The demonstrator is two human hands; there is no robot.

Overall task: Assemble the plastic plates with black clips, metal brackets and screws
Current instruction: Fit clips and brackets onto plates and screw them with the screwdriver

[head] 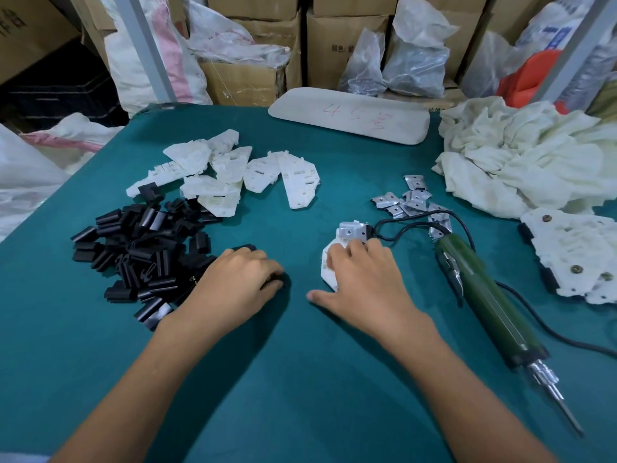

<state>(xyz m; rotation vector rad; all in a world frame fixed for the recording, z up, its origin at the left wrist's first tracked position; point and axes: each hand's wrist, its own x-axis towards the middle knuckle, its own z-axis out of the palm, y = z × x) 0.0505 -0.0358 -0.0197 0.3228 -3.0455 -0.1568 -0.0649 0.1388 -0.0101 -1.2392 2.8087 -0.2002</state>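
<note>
My right hand (362, 274) rests with bent fingers on a white plastic plate (328, 275) at the middle of the table, its thumb spread away on the cloth. A metal bracket (350, 230) with a screw in it sits on the plate's far end. My left hand (238, 279) lies at the right edge of the pile of black clips (133, 252), fingers curled over a black clip (279, 283) that is mostly hidden under them. Loose white plates (230, 175) lie beyond the clips. Spare metal brackets (409, 198) lie to the right of them.
A green electric screwdriver (484, 295) lies right of my right hand, its cord looping past the brackets. Assembled plates (574, 255) are stacked at the right edge below a heap of pale cloth (521, 155). A foam board (350, 115) lies at the back of the teal table (300, 379).
</note>
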